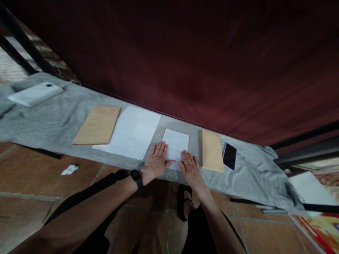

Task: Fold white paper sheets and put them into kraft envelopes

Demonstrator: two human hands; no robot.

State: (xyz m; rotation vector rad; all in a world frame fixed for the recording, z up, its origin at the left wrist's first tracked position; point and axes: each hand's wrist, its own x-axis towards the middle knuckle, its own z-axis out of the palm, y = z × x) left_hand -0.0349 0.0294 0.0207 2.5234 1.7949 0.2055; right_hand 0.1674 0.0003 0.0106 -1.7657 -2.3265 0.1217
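Observation:
A small white sheet of paper [176,141], seemingly folded, lies flat on the grey cloth [182,125] in front of me. My left hand [156,160] rests flat over its left edge, fingers stretched out and thumb pointing inward. On the lower right edge lies my right hand [191,169], also flat with its fingers extended. Left of them is larger white paper [136,130], partly under a brown envelope [98,125]. To the right of my right hand sits a thick stack of brown envelopes [212,150].
A dark-screened phone [230,156] lies right of the stack. At the far left is a white device [37,94] with a cable. Behind the narrow cloth-covered surface hangs a dark red curtain [190,70]. A crumpled white scrap [70,169] lies on the tiled floor [84,190].

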